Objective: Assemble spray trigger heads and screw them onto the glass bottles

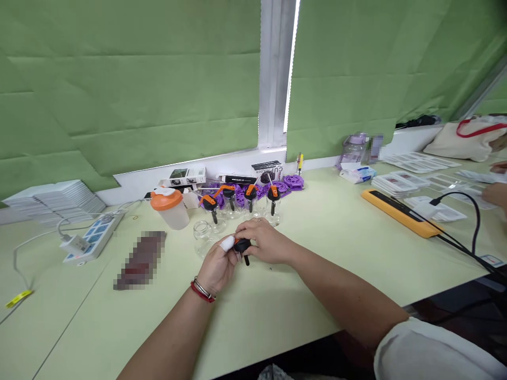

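Observation:
Both hands are closed on a black bottle top (243,245) with orange on it and a thin stem hanging below. My left hand (222,264), with a white wrap on one digit and a red bracelet at the wrist, grips its left side. My right hand (266,240) holds it from the right and above, hiding part of it. Just behind my left hand is an open glass jar (202,230) without a top. Beyond stand several glass jars with similar black-and-orange tops, such as this fitted top (273,193) with a metal rod sticking out.
An orange-lidded shaker cup (170,208), purple spoked discs (293,182) and small boxes (188,175) line the back. At left lie a white power strip (95,238) and a blurred flat object (140,259). An orange power strip (400,214) lies right, near another person's hand (495,194).

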{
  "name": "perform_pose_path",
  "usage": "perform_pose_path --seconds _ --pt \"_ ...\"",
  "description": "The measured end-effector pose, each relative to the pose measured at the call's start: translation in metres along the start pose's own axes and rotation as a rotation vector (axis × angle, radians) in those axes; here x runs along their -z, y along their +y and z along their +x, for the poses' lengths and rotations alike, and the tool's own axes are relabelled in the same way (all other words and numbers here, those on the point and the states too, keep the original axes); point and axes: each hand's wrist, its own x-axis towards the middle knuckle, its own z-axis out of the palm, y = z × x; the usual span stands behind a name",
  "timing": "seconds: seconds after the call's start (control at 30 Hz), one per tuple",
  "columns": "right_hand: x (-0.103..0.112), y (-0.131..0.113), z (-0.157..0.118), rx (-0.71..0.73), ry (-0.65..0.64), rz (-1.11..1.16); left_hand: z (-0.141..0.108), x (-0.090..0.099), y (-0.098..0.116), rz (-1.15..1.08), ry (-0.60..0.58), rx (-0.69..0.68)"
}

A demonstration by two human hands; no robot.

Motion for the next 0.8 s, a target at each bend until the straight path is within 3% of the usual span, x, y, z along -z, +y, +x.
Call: perform_pose_path --seconds 0.13,0.3,0.4,0.5,0.57,0.67,0.73,0.8 --pt "0.003 0.002 0.000 0.109 -0.071 0.024 -0.006 -0.001 0.004 0.109 -0.105 0.052" --pt "0.000 0.005 -0.001 0.236 -0.154 0.082 -0.010 0.001 0.007 0.441 -0.228 0.073" --pt "-0.005 0.008 -0.003 0.236 -0.086 0.086 -0.009 0.000 0.006 0.566 -0.261 0.085" --pt "-0.005 0.015 -0.011 0.232 0.040 0.026 -0.007 0.000 0.002 0.557 -0.195 0.123" --pt "0.000 0.024 -0.020 0.090 0.165 -0.007 -0.005 0.001 -0.001 0.494 -0.110 0.142" --pt "0.006 0.043 -0.034 -0.412 0.263 -0.070 -0.001 0.004 -0.003 0.359 0.023 0.129" --pt "0.005 0.057 -0.041 -0.715 0.130 -0.131 0.002 0.005 -0.004 0.294 0.100 0.103" --pt "0.000 0.068 -0.043 -0.858 -0.044 -0.171 0.003 0.006 -0.004 0.255 0.148 0.088"
